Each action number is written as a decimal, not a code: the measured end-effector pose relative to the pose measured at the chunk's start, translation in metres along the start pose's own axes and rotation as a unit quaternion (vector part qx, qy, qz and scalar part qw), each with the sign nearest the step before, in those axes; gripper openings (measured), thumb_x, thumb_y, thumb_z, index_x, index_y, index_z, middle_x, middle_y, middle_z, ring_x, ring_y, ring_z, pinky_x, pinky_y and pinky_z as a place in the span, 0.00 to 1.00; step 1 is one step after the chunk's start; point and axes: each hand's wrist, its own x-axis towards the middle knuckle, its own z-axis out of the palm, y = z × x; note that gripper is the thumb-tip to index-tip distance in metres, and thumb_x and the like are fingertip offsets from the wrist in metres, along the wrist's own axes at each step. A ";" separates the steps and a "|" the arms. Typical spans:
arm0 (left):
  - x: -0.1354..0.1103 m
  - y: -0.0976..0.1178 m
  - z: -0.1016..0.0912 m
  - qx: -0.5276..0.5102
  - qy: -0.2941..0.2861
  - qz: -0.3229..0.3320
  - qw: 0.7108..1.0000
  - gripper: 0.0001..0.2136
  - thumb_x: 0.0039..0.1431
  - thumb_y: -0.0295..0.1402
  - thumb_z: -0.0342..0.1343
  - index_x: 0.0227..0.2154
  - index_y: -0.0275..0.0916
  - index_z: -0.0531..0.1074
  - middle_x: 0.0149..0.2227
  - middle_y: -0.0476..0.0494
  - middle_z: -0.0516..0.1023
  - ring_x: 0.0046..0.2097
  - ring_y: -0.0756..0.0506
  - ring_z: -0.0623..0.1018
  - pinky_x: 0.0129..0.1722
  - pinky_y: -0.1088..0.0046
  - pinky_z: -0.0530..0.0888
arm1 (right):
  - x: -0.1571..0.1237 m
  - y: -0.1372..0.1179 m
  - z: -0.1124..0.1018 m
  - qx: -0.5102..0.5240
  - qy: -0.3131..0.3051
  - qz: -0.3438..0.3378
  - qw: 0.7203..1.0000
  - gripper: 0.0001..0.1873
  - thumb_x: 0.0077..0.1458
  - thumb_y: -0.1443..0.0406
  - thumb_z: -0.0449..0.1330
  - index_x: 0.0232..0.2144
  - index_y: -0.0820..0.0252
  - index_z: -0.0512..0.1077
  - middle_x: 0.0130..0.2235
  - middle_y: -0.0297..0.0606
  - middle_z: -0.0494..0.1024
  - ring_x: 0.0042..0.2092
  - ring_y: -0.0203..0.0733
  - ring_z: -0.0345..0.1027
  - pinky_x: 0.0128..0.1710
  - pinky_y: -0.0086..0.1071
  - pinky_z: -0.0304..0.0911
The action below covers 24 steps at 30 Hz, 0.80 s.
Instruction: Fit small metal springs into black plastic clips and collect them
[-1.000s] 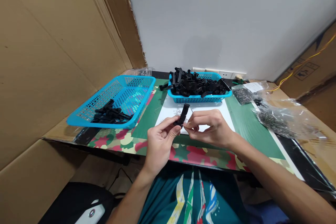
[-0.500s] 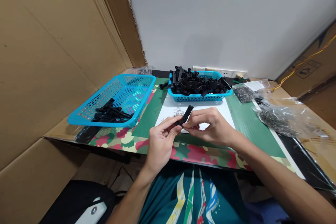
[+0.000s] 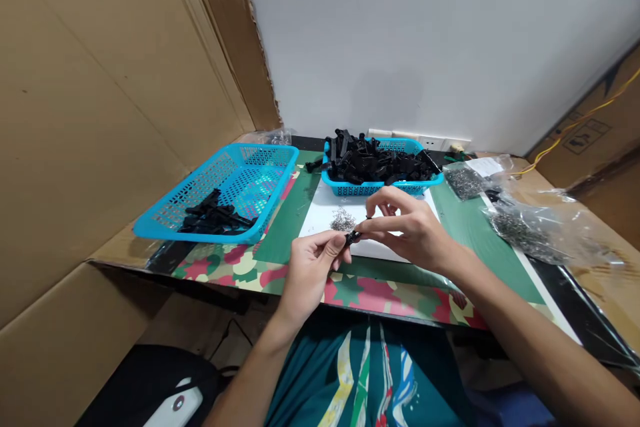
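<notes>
Between my two hands is a small black plastic part (image 3: pixel 352 237), mostly covered by fingers. My left hand (image 3: pixel 314 265) is closed on its near end, thumb on top. My right hand (image 3: pixel 407 227) pinches at the far end of the same part, its fingers bent; whether a tiny metal piece is also in the pinch cannot be seen. Just beyond the fingers, a small pile of thin metal pieces (image 3: pixel 343 218) lies on a white sheet (image 3: pixel 315 203).
At the back stands a blue basket (image 3: pixel 357 191) heaped with black parts. To the left, another blue basket (image 3: pixel 275 203) holds a smaller heap of black parts (image 3: pixel 213 215). Clear bags of small metal pieces (image 3: pixel 520 230) lie at the right. A cardboard wall (image 3: pixel 125 80) rises on the left.
The black part has tipped from upright to lying lower between my fingers. My right hand has shifted its grip and raised its knuckles, uncovering more of the metal pile.
</notes>
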 end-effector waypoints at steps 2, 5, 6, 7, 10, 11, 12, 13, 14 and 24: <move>0.000 0.001 0.000 0.009 -0.010 0.002 1.000 0.25 0.68 0.51 0.59 0.23 0.35 0.78 0.22 0.45 0.74 0.24 0.51 0.65 0.24 0.75 0.60 | 0.000 0.003 0.000 -0.006 -0.003 -0.015 1.000 0.10 0.70 0.64 0.62 0.38 0.51 0.85 0.42 0.42 0.77 0.40 0.42 0.67 0.35 0.35 0.64; -0.001 0.002 0.002 0.042 0.013 0.023 0.999 0.19 0.68 0.48 0.60 0.34 0.36 0.83 0.31 0.44 0.79 0.28 0.49 0.70 0.28 0.75 0.66 | 0.000 0.007 -0.001 0.002 -0.029 -0.011 1.000 0.10 0.69 0.66 0.62 0.39 0.51 0.84 0.44 0.42 0.77 0.42 0.43 0.67 0.39 0.37 0.65; -0.002 0.002 0.004 0.061 0.027 0.038 0.997 0.16 0.67 0.47 0.63 0.40 0.37 0.83 0.35 0.44 0.80 0.31 0.49 0.72 0.31 0.74 0.68 | -0.001 0.009 -0.001 0.006 -0.041 -0.007 0.999 0.10 0.69 0.67 0.62 0.39 0.52 0.84 0.44 0.42 0.77 0.43 0.44 0.67 0.39 0.37 0.65; -0.003 0.001 0.006 0.085 0.041 0.055 0.994 0.14 0.65 0.45 0.65 0.44 0.39 0.82 0.37 0.44 0.81 0.33 0.48 0.73 0.33 0.74 0.69 | -0.002 0.011 -0.002 0.011 -0.050 -0.003 0.999 0.09 0.69 0.67 0.63 0.39 0.53 0.84 0.44 0.42 0.78 0.43 0.44 0.67 0.39 0.38 0.65; -0.007 0.000 0.010 0.166 0.070 0.096 0.979 0.10 0.64 0.39 0.67 0.42 0.40 0.81 0.33 0.48 0.78 0.32 0.48 0.73 0.34 0.74 0.70 | -0.003 0.016 -0.004 0.027 -0.080 0.011 0.996 0.07 0.67 0.67 0.65 0.40 0.54 0.84 0.44 0.41 0.79 0.44 0.45 0.68 0.41 0.38 0.66; -0.008 -0.001 0.012 0.189 0.078 0.107 0.973 0.08 0.64 0.38 0.67 0.41 0.40 0.81 0.31 0.49 0.77 0.31 0.49 0.72 0.34 0.74 0.70 | -0.004 0.018 -0.006 0.032 -0.093 0.023 0.995 0.06 0.67 0.66 0.66 0.41 0.54 0.84 0.44 0.41 0.79 0.45 0.45 0.69 0.42 0.38 0.66; -0.010 -0.001 0.012 0.208 0.085 0.119 0.967 0.07 0.65 0.37 0.66 0.40 0.40 0.80 0.30 0.50 0.76 0.30 0.49 0.71 0.33 0.74 0.70 | -0.004 0.020 -0.008 0.034 -0.108 0.044 0.993 0.05 0.66 0.66 0.67 0.43 0.54 0.83 0.45 0.41 0.79 0.45 0.45 0.70 0.43 0.38 0.66; -0.011 -0.001 0.013 0.223 0.091 0.132 0.962 0.06 0.66 0.36 0.65 0.40 0.40 0.80 0.30 0.50 0.76 0.30 0.49 0.71 0.33 0.73 0.70 | -0.005 0.023 -0.010 0.031 -0.125 0.076 0.989 0.06 0.65 0.65 0.68 0.45 0.54 0.83 0.45 0.41 0.80 0.45 0.45 0.71 0.43 0.37 0.66; -0.013 -0.001 0.013 0.235 0.095 0.146 0.956 0.05 0.66 0.35 0.65 0.40 0.40 0.80 0.30 0.50 0.76 0.29 0.49 0.72 0.33 0.73 0.70 | -0.005 0.027 -0.011 0.024 -0.143 0.117 0.982 0.07 0.64 0.65 0.68 0.45 0.55 0.83 0.44 0.40 0.80 0.44 0.44 0.71 0.42 0.36 0.66; -0.015 -0.005 0.012 0.256 -0.090 0.267 0.925 0.08 0.66 0.25 0.64 0.46 0.38 0.82 0.42 0.42 0.85 0.43 0.43 0.83 0.45 0.68 0.77 | -0.001 0.031 0.007 -0.088 -0.219 0.340 0.910 0.17 0.65 0.57 0.65 0.27 0.60 0.76 0.29 0.41 0.81 0.29 0.40 0.68 0.28 0.33 0.50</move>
